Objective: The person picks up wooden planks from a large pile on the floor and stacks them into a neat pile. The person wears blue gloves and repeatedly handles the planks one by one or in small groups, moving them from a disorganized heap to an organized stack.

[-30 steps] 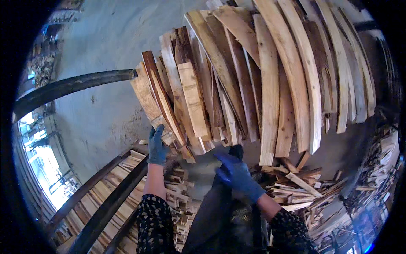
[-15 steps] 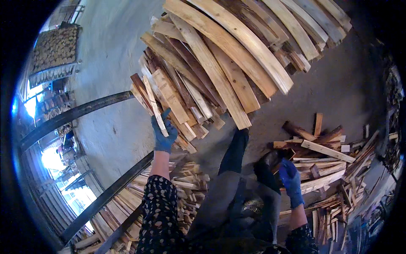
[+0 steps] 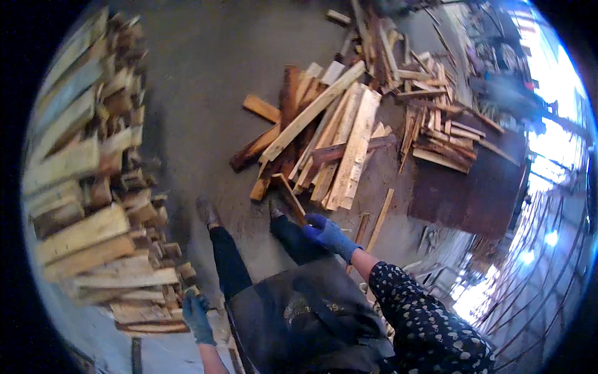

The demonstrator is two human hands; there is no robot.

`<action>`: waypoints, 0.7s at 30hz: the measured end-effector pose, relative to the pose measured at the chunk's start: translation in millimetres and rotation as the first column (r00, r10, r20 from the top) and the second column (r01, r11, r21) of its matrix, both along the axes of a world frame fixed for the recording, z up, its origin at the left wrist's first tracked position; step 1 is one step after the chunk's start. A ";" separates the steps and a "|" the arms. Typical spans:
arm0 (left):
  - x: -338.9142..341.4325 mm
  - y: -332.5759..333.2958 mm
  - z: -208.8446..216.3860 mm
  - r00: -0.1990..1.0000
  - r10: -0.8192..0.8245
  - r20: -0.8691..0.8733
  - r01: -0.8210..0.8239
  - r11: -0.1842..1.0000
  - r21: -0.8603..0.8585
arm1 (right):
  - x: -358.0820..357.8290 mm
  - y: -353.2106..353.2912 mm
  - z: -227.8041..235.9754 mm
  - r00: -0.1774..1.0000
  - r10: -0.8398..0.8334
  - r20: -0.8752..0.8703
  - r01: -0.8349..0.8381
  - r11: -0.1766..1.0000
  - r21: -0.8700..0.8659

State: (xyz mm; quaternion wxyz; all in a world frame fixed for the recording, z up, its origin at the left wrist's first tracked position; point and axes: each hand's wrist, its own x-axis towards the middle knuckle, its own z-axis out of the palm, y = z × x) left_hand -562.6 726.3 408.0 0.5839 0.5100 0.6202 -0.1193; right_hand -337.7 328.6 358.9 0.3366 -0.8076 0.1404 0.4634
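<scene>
In a blue glove, my right hand (image 3: 328,234) is closed on the near end of a short, brown-edged wood slat (image 3: 289,197). The slat slants up and left, in front of a loose wood pile (image 3: 339,140) on the floor. My left hand (image 3: 198,316), also gloved, is low at the left, beside the near end of a long stack of boards (image 3: 93,240). Its fingers look loosely apart and point at the board ends, and no piece shows in them; they are a little blurred. Whether they touch the stack I cannot tell.
Further right, a second heap of short offcuts (image 3: 445,134) lies by a dark brown sheet (image 3: 464,196). A long thin stick (image 3: 380,221) rests on the floor right of my right hand. My shoes (image 3: 208,212) stand between the stack and the loose pile.
My view has turned right, so the stack now sits at the left and the loose pile ahead. The right hand now holds a slat out in front. My left hand has left the pale stick.
</scene>
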 end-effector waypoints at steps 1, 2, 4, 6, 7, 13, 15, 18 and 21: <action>36.0 -12.8 0.7 0.982 -0.158 0.103 0.161 0.987 -0.018 | 3.7 -7.6 0.5 0.993 -0.116 0.003 0.116 0.993 -0.024; 84.1 -32.5 10.7 0.972 -0.182 0.149 0.189 0.981 -0.037 | 9.7 -17.6 -2.4 0.973 -0.224 0.064 0.224 0.975 -0.001; 177.9 -70.6 20.8 0.943 -0.231 0.239 0.254 0.964 -0.072 | 22.7 -42.8 -14.5 0.883 -0.436 0.174 0.432 0.900 0.060; 227.5 -96.6 -20.1 0.837 -0.472 0.276 0.492 0.871 -0.003 | 37.0 -80.2 -26.2 0.784 -0.533 0.317 0.551 0.834 0.039; 250.8 -112.8 -39.7 0.765 -0.577 0.287 0.595 0.803 0.028 | 43.2 -101.2 -33.2 0.729 -0.567 0.383 0.606 0.795 0.026; 388.8 -243.5 -112.7 0.145 -0.924 0.354 0.897 0.274 0.348 | 81.7 -178.2 -92.2 0.640 -0.725 0.254 0.732 0.676 0.086; 425.8 -289.9 -139.4 -0.047 -0.964 0.262 0.938 0.047 0.342 | 79.3 -193.4 -117.1 0.555 -0.816 0.163 0.801 0.577 0.162; 455.8 -346.1 -171.9 -0.195 -0.964 0.183 0.957 -0.146 0.252 | 57.8 -205.3 -163.2 0.393 -0.916 0.080 0.853 0.396 0.341; 448.4 -383.7 -175.7 -0.267 -0.960 0.082 0.957 -0.255 0.135 | 76.7 -176.1 -155.3 0.140 -0.960 -0.243 0.875 0.005 0.484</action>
